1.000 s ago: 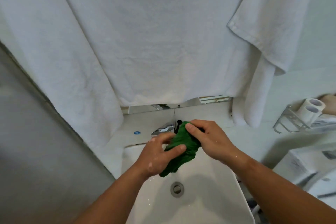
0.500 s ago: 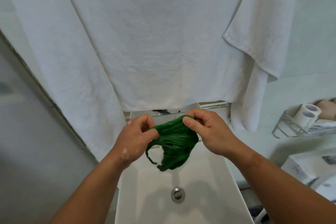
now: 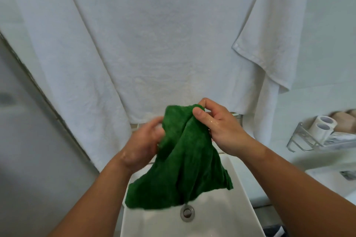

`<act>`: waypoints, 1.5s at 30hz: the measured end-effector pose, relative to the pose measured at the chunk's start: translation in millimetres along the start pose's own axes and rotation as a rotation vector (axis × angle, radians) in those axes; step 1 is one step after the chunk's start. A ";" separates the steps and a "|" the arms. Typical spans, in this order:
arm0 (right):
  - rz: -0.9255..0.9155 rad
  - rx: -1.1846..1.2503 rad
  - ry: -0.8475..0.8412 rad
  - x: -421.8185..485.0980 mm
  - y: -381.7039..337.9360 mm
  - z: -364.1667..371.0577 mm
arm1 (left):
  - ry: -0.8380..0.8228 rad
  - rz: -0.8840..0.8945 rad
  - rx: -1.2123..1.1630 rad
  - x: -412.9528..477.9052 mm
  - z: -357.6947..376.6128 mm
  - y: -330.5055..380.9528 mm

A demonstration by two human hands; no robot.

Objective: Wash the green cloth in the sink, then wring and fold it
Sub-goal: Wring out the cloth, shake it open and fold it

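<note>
The green cloth (image 3: 185, 161) hangs loose and unfurled above the white sink (image 3: 244, 198), its lower edge near the drain (image 3: 187, 213). My right hand (image 3: 221, 131) pinches its top corner between thumb and fingers. My left hand (image 3: 142, 144) holds the cloth's left side, its fingertips partly hidden behind the fabric. Both hands look wet. The tap is hidden behind the cloth and hands.
A large white towel (image 3: 150, 40) hangs right behind the sink, filling the upper view. A metal wall rack (image 3: 308, 140) with two paper rolls (image 3: 321, 125) is at the right. A grey wall or door panel (image 3: 28, 150) stands at the left.
The cloth was bunched between both hands over the basin; it has been lifted and opened out, and now hangs spread from my raised hands.
</note>
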State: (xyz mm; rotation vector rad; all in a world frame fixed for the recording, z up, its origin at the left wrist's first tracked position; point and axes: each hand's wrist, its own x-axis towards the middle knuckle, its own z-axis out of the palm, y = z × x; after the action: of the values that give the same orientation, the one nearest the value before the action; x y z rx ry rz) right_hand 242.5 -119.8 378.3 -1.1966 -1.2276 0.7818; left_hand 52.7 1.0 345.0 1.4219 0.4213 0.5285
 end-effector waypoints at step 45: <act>0.728 -0.199 0.087 -45.1 89.6 -66.0 | 0.497 -0.462 -0.265 -53.5 -55.2 -55.1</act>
State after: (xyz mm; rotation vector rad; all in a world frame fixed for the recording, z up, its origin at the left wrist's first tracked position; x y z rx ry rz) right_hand 309.3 -156.4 285.6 -1.8613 -0.7964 1.1329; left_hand -17.4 11.2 282.3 0.8869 1.0109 0.5303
